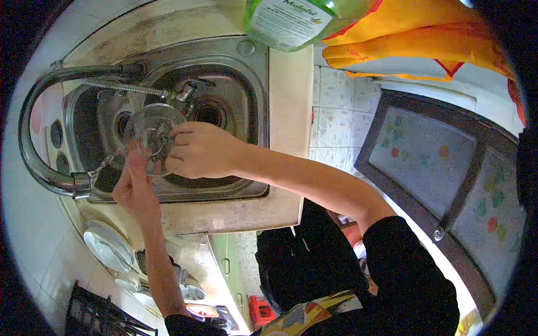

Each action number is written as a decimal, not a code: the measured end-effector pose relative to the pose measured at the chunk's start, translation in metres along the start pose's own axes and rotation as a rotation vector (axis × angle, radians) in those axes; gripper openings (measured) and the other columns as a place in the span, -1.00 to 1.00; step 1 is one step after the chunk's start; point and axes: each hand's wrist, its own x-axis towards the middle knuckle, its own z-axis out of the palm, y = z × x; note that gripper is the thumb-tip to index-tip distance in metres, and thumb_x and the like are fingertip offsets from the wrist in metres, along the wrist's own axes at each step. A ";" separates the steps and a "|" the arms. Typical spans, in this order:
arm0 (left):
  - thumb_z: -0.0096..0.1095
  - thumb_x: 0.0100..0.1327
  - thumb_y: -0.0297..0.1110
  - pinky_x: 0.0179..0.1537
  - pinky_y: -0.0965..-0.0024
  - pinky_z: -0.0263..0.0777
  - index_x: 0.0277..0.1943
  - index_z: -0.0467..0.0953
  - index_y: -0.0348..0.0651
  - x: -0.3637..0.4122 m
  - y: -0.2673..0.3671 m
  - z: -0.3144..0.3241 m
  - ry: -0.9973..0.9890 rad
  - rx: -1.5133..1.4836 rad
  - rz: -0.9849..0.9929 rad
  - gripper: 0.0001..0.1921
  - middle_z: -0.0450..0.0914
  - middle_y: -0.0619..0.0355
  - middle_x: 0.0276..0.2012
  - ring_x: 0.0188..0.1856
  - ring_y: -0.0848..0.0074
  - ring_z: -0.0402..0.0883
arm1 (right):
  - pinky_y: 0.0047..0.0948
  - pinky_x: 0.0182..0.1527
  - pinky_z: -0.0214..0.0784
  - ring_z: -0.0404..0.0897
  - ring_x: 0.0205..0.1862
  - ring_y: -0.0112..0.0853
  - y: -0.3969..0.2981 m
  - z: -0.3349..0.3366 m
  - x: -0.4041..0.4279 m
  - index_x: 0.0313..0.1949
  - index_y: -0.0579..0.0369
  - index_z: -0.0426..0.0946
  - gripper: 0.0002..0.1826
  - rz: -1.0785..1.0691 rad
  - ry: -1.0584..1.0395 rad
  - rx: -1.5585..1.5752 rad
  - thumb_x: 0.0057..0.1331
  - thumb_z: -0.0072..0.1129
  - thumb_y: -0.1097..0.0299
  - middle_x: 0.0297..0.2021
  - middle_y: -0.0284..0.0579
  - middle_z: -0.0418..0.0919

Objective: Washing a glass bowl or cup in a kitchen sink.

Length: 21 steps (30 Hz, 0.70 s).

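Observation:
Over the double steel sink (235, 191), I hold a clear, round glass vessel (159, 112); whether it is a bowl or a cup I cannot tell. My left hand (136, 180) grips it from below in the picture. On its right side, the bent fingers of my right hand (206, 151) press against it. A dark, tangled mass, perhaps a wire scrubber (162, 131), shows through the glass by my right fingertips. Near my left hand, water seems to run from the end of the curved tap (27, 138).
A second spout (185, 90) on a metal hose sits above the basins. A green bottle of liquid (290, 25) stands on the counter edge, beside an orange cloth (420, 38). White dishes (107, 245) lie at lower left. A dark-framed glass door (420, 138) is at right.

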 end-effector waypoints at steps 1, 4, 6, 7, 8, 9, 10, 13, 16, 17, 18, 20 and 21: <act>0.14 0.40 -0.12 -0.42 0.68 0.37 0.11 0.57 -0.23 0.000 0.000 0.001 -0.010 -0.045 -0.001 -0.60 0.70 0.13 -0.20 -0.38 0.75 0.52 | -0.30 0.01 0.46 0.60 -0.43 -0.35 0.002 -0.003 0.000 -0.42 -0.09 0.51 -0.89 0.005 0.000 -0.007 0.05 0.15 0.26 -0.57 -0.39 0.52; 0.11 0.41 -0.09 -0.39 0.61 0.46 0.12 0.55 -0.29 0.000 0.011 0.006 0.042 -0.047 -0.029 -0.57 0.66 0.06 -0.06 -0.24 0.60 0.64 | -0.20 0.12 0.42 0.57 -0.40 -0.32 0.004 -0.006 0.004 -0.49 -0.01 0.44 -0.83 -0.047 0.097 -0.049 0.08 0.18 0.22 -0.58 -0.34 0.45; 0.09 0.42 -0.07 -0.39 0.57 0.49 0.11 0.54 -0.31 -0.001 0.011 0.006 0.049 -0.024 -0.030 -0.54 0.63 0.04 -0.01 -0.19 0.53 0.66 | -0.10 0.20 0.34 0.57 -0.18 -0.24 0.005 -0.009 0.006 -0.46 0.06 0.47 -0.69 0.027 0.190 0.014 0.14 0.22 0.08 -0.47 -0.21 0.51; 0.06 0.42 -0.04 -0.39 0.54 0.52 0.11 0.54 -0.33 -0.002 0.011 0.007 0.063 -0.004 -0.033 -0.52 0.61 0.02 0.04 -0.15 0.47 0.67 | -0.10 0.20 0.34 0.57 -0.18 -0.24 0.006 -0.012 0.004 -0.46 0.06 0.47 -0.69 0.029 0.189 0.007 0.14 0.22 0.08 -0.47 -0.21 0.51; 0.06 0.42 -0.04 -0.39 0.54 0.52 0.11 0.54 -0.33 -0.005 0.011 0.008 0.057 -0.008 -0.032 -0.52 0.61 0.02 0.04 -0.15 0.47 0.67 | -0.08 0.22 0.31 0.52 -0.05 -0.17 0.006 -0.017 -0.001 -0.39 0.08 0.50 -0.62 0.035 0.125 0.038 0.14 0.23 -0.01 -0.36 -0.13 0.53; 0.06 0.41 -0.01 -0.37 0.53 0.55 0.13 0.51 -0.33 -0.009 0.013 0.008 0.043 -0.044 -0.090 -0.49 0.59 -0.01 0.06 -0.16 0.46 0.67 | -0.07 0.24 0.28 0.48 0.08 -0.11 0.005 -0.019 -0.002 -0.32 0.11 0.53 -0.53 0.042 0.065 0.076 0.13 0.24 -0.10 -0.25 -0.05 0.54; 0.05 0.40 0.02 -0.35 0.51 0.57 0.15 0.48 -0.34 -0.011 0.014 0.008 0.028 -0.081 -0.149 -0.46 0.58 -0.03 0.08 -0.17 0.45 0.67 | -0.07 0.24 0.28 0.48 0.08 -0.11 0.002 -0.020 -0.002 -0.32 0.11 0.53 -0.53 0.043 0.067 0.075 0.13 0.24 -0.10 -0.25 -0.05 0.54; 0.06 0.37 0.08 -0.26 0.46 0.62 0.20 0.40 -0.32 -0.013 0.010 0.012 0.058 -0.219 -0.305 -0.40 0.58 -0.03 0.08 -0.16 0.42 0.66 | -0.06 0.27 0.23 0.38 0.20 -0.01 -0.010 -0.022 -0.004 -0.10 0.19 0.52 -0.41 0.200 0.166 0.181 0.17 0.21 -0.13 -0.02 0.06 0.49; 0.07 0.34 0.11 -0.21 0.40 0.64 0.24 0.30 -0.32 -0.016 0.006 0.018 0.089 -0.243 -0.366 -0.34 0.57 -0.09 0.07 -0.19 0.37 0.67 | -0.06 0.26 0.22 0.35 0.22 0.09 -0.024 -0.026 -0.005 0.13 0.26 0.36 -0.31 0.493 0.174 0.157 0.23 0.22 -0.08 0.11 0.18 0.40; 0.07 0.34 0.11 -0.21 0.40 0.64 0.24 0.30 -0.32 -0.018 0.002 0.017 0.083 -0.245 -0.369 -0.34 0.57 -0.09 0.07 -0.19 0.37 0.67 | -0.11 0.22 0.27 0.38 0.21 0.02 -0.030 -0.026 -0.004 0.19 0.27 0.28 -0.29 0.721 0.182 0.308 0.25 0.24 -0.01 0.11 0.18 0.41; 0.07 0.34 0.12 -0.18 0.37 0.64 0.24 0.29 -0.31 -0.020 -0.002 0.014 0.064 -0.296 -0.337 -0.34 0.56 -0.09 0.07 -0.16 0.35 0.66 | -0.15 0.19 0.31 0.41 0.19 -0.05 -0.032 -0.026 0.000 0.25 0.27 0.20 -0.26 0.946 0.192 0.463 0.26 0.26 0.06 0.11 0.18 0.42; 0.06 0.33 0.12 -0.15 0.34 0.65 0.24 0.28 -0.30 -0.022 -0.005 0.019 0.033 -0.351 -0.304 -0.34 0.55 -0.09 0.07 -0.14 0.33 0.66 | -0.22 0.10 0.38 0.46 0.13 -0.15 -0.022 0.002 -0.005 0.28 0.27 0.14 -0.25 0.969 0.230 1.036 0.26 0.28 0.14 0.08 0.14 0.44; 0.04 0.35 0.10 -0.13 0.31 0.64 0.24 0.28 -0.31 -0.022 -0.006 0.017 0.048 -0.359 -0.294 -0.35 0.55 -0.10 0.07 -0.10 0.31 0.65 | -0.28 0.02 0.45 0.52 0.07 -0.24 -0.022 0.009 0.000 0.30 0.28 0.08 -0.22 0.926 0.251 1.638 0.25 0.29 0.21 0.04 0.10 0.46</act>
